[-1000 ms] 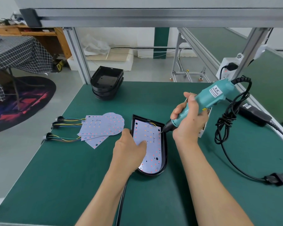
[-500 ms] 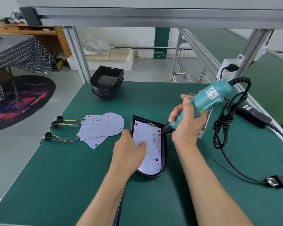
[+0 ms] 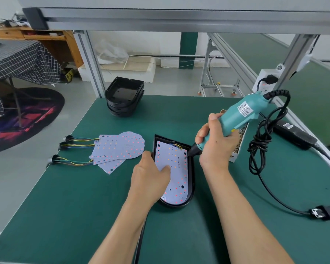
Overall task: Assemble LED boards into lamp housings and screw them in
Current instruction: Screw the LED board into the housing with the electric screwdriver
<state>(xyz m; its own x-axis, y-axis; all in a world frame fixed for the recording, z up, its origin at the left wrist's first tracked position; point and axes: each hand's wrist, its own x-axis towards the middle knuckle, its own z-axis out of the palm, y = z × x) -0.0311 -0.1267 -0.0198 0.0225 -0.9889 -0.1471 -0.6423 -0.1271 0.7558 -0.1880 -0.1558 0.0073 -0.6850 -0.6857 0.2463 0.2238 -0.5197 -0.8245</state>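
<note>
Screw going in at the board's right edge

Boards [image 3: 120, 147] are lying spare at my far left, fanned in a loose pile with their wires trailing toward the bench edge. Behind them a stack of empty housings [image 3: 124, 96] is waiting near the frame post. I am pressing my left hand [image 3: 151, 180] flat, fingers together, onto the board [image 3: 172, 168] seated in the housing [image 3: 191, 180] in front of me; its long axis is running away from me, rounded end nearest. I am wrapping my right hand [image 3: 215, 145] tightly round the driver [image 3: 238, 117], which is slanting down to the left so its tip is meeting the board at the right rim, near the far end where the wires enter. That spot is lying just left of my right hand, so this hand is the nearer one. The housing wall is sitting close beside the tip, leaving little room there, I judge. A screw box [image 3: 238, 147] is standing just behind my right hand, and the cord [image 3: 259, 149] is hanging in loops further right, over open mat.
</note>
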